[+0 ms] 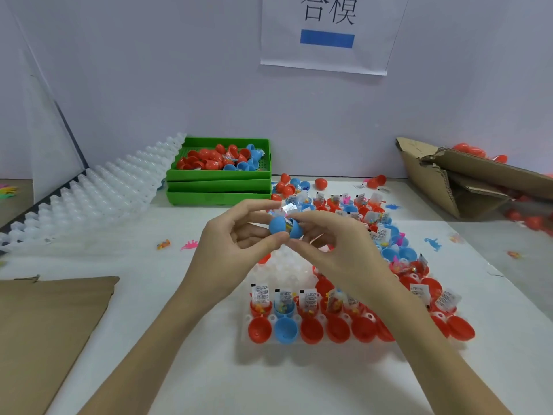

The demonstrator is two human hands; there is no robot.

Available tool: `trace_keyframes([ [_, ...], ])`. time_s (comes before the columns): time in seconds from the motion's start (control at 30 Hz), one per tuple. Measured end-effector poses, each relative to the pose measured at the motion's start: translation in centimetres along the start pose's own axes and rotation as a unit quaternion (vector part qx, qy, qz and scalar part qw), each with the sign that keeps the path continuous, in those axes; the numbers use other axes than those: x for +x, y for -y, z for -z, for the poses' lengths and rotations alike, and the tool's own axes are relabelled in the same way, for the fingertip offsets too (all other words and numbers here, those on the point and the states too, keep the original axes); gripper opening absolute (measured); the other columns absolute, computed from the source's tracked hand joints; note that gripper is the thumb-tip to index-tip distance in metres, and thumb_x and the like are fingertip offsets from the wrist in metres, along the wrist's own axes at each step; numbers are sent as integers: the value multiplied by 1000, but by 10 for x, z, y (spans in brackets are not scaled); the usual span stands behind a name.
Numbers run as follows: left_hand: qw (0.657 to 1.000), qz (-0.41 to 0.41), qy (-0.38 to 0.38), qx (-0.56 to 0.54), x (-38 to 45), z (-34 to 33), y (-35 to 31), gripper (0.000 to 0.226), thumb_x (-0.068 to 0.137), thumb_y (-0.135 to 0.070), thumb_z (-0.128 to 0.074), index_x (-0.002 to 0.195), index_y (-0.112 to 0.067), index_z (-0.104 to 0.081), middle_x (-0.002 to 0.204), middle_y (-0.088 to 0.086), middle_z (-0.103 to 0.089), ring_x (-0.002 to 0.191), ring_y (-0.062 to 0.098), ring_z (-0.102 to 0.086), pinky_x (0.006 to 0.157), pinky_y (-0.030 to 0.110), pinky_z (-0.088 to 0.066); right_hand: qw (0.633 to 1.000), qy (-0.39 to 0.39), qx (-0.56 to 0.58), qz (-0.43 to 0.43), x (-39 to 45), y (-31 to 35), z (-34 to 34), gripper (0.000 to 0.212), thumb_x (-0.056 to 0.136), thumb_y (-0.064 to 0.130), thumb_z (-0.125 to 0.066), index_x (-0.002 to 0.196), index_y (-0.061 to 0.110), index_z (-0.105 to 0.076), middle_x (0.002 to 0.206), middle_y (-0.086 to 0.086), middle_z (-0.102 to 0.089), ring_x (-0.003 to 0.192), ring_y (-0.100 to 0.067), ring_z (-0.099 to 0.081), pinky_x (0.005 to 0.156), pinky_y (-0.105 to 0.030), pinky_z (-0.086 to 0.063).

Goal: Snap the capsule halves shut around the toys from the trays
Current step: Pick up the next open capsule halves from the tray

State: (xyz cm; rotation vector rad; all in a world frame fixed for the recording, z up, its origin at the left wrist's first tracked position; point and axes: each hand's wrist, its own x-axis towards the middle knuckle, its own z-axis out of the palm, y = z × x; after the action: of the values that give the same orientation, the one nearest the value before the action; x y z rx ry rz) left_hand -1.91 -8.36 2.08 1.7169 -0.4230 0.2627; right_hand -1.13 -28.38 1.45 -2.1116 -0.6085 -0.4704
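- A round blue plastic capsule (283, 228), its two halves not fully closed, with a packet showing in the gap, is held above the clear moulded tray (285, 269).
- Left hand (236, 239) pinches its left half, thumb below and fingers curled above.
- Right hand (335, 244) pinches the right half.
- Red and blue plastic capsule halves (311, 329) holding packeted toys (259, 295) fill the tray.
- Stacked green plastic bins (218, 187) stand behind.

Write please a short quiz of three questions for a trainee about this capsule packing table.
1. True or false: both hands, left and right, hold the blue capsule.
2. What colour is the stack of baskets by the wall?
3. In the nearest row of the tray, how many blue halves are there: A one, B three, C five?

Key: 1 true; 2 green; 3 A.
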Motion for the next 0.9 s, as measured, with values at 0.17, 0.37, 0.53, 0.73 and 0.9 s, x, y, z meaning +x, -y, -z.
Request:
trace_keyframes([
  [0.17, 998, -26, 21, 46, -1, 2, 2, 26, 92, -12, -76, 114, -25, -73, 105, -12, -76, 91, 14, -78, 79, 23, -61, 998, -22, -54, 35, 0, 3, -2, 38, 89, 17, -78, 126, 20, -71, 97, 10, -65, 91, -5, -63, 76, -9, -53],
  [0.37, 987, -83, 45, 131, -2, 3, 2, 15, 99, -6, -66, 109, -17, -64, 104, 2, -71, 87, 16, -78, 84, 29, -62, 1000, -15, 2, 18, -1, 7, -1, 36, 91, 16, -77, 126, 21, -71, 103, 11, -68, 93, -7, -64, 79, -16, -57],
  [0.53, 988, -94, 38, 115, -3, 3, 1, 11, 99, -9, -65, 110, -11, -67, 101, 4, -72, 85, 16, -78, 81, 27, -62, 999, 10, 39, 3, -3, 7, -2, 36, 97, 14, -69, 132, 21, -68, 108, 8, -67, 98, -13, -65, 82, -25, -59],
  [0.73, 993, -63, -9, 96, -2, 3, 3, 11, 99, -6, -66, 106, -12, -72, 99, 3, -78, 84, 10, -79, 78, 23, -62, 1000, 6, 29, 11, -3, 9, -5, 35, 100, 9, -63, 133, 19, -67, 107, 5, -66, 95, -14, -64, 80, -28, -60],
  [0.9, 998, -29, -30, 52, 2, 3, 2, 10, 97, -15, -68, 105, -14, -75, 96, -3, -80, 83, 11, -79, 76, 21, -61, 999, -27, 36, 19, -4, 13, -11, 32, 99, 14, -66, 130, 17, -68, 103, 3, -66, 90, -15, -64, 77, -25, -58],
])
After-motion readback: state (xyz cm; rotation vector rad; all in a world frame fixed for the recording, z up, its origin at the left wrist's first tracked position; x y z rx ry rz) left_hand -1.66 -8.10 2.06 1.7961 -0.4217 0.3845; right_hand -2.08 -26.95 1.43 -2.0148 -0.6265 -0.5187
